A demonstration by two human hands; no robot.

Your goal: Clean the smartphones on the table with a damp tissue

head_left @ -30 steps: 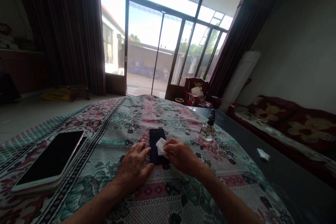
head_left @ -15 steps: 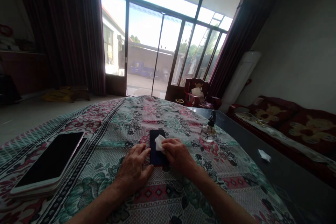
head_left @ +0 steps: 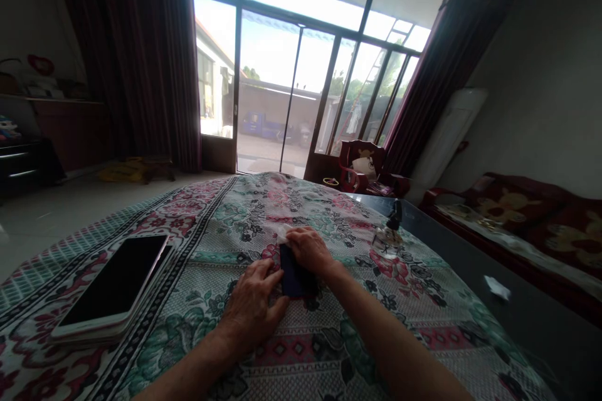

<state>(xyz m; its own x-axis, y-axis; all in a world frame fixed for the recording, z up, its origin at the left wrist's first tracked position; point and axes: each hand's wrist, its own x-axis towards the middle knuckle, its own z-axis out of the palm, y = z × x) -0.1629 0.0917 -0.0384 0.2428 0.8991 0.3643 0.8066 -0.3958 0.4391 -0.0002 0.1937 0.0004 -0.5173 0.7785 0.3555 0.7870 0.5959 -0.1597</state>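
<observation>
A dark blue phone (head_left: 295, 280) lies flat on the flowered tablecloth (head_left: 343, 291) in front of me. My left hand (head_left: 254, 294) rests at its left edge with the fingers apart, fingertips against the phone's side. Pinched in my right hand (head_left: 308, 249) is a crumpled white tissue (head_left: 283, 234), pressed down at the phone's far end. That hand covers the upper right part of the phone. To the right stands a small clear spray bottle (head_left: 386, 242) with a black top.
On the left, a large white-framed device with a black screen (head_left: 115, 282) lies on top of another. A white crumpled piece (head_left: 497, 288) sits on the dark tabletop (head_left: 463, 263) at right. Beyond are a wooden armchair (head_left: 360, 169), a sofa (head_left: 512, 207) and glass doors (head_left: 268, 94).
My right hand has slid the tissue away from me to the phone's far end. My left hand stays at the phone's left edge. The whole view has shifted slightly.
</observation>
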